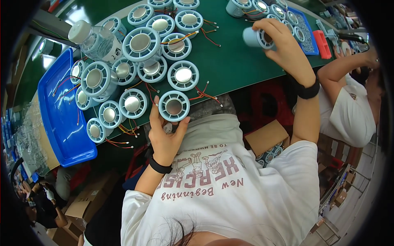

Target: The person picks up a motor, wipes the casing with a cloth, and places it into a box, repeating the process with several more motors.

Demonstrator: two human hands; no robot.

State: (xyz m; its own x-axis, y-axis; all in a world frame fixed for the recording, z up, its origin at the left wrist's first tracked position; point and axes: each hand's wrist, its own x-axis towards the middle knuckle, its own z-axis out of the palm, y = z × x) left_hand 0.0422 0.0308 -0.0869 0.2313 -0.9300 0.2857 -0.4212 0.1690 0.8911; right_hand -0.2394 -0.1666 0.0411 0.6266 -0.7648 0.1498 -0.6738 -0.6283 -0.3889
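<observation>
My left hand is closed around a light-blue drum-shaped part at the table's near edge. Its spoked face and round metal centre point up, with thumb and fingers on opposite sides. Farther right, my right hand grips another light-blue drum-shaped part from above, tilted on its side over the green table. Several similar parts, such as one spoked drum, stand in a group to the left and ahead of my left hand. Thin red, black and yellow wires with small white plugs trail from them.
A blue tray sits at the left edge, beside a clear bottle with a white cap. At the far right are a blue bin of small pieces, a red holder and a co-worker's arm. An open carton stands below.
</observation>
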